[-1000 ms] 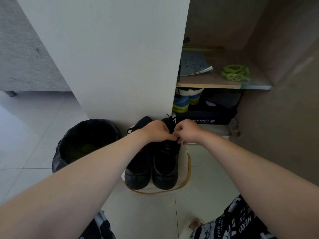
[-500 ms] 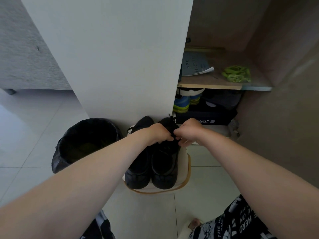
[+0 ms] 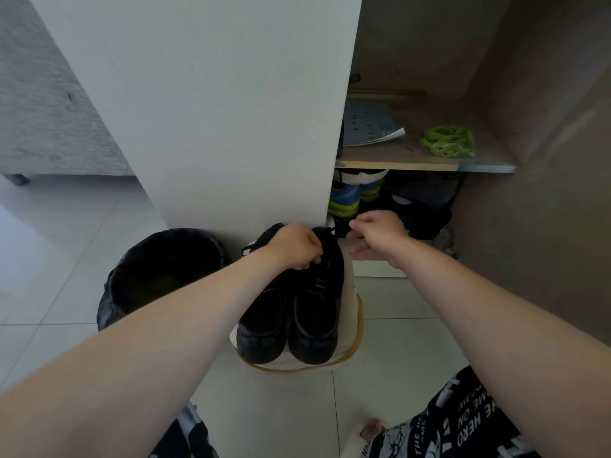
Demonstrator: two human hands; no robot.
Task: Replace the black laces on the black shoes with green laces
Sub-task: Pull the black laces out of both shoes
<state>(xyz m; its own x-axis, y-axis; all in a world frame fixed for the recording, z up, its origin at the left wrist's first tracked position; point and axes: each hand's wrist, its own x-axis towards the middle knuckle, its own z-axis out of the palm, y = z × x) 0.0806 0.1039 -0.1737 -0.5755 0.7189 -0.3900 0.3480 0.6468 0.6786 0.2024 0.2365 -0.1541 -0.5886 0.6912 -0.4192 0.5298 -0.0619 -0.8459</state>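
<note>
Two black shoes stand side by side on a white stool (image 3: 348, 312) with a tan rim, toes toward me: the left shoe (image 3: 263, 325) and the right shoe (image 3: 317, 312). My left hand (image 3: 297, 246) grips the top of the right shoe at its laces. My right hand (image 3: 377, 236) is off to the right of the shoe and pinches the end of a black lace (image 3: 334, 231) drawn out from the shoe's collar. A bundle of green laces (image 3: 448, 142) lies on the wooden shelf (image 3: 396, 161) at the upper right.
A black-lined trash bin (image 3: 158, 276) stands left of the stool. A white cabinet panel (image 3: 215, 110) rises right behind the shoes. A paper booklet (image 3: 368, 125) lies on the shelf; below it sit blue-and-yellow sneakers (image 3: 345, 200) and dark items. Pale floor tiles surround the stool.
My right hand has moved right and up, away from my left hand, drawing the black lace out of the right shoe. My left hand stayed on the shoe.
</note>
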